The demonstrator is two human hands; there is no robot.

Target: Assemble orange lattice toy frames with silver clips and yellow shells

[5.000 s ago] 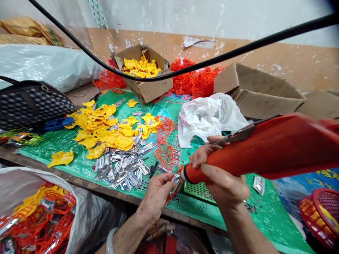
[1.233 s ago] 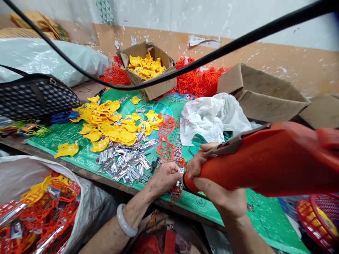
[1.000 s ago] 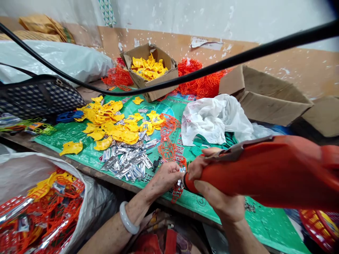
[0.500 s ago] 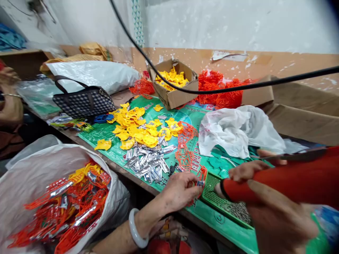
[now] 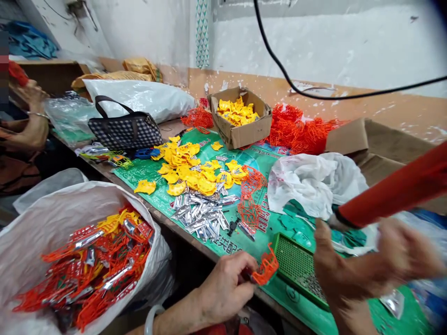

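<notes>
Your left grip (image 5: pixel 246 277) pinches the orange lattice piece (image 5: pixel 268 267) at its fingertips. The red tool (image 5: pixel 394 188), against that piece a second ago, now slants well to this grip's right; beneath it, your blurred right grip (image 5: pixel 363 260) has spread, so the tool's pass looks finished.

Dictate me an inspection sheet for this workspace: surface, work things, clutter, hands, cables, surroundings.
Surface: printed green sheet.
Work things: orange part; red tool, partly out of view; green tray with small metal bits; yellow pieces and silver pieces, loosely heaped.
Clutter: checked bag; crumpled white bundle; open white sack of mixed parts.
Left hand: fingers closed on the orange part.
Right hand: blurred, open; contact with the red tool unclear.
Cables: black cable looping in front of the wall; ends out of view.
Surroundings: another person's arm, far left; wall paint marked.
</notes>
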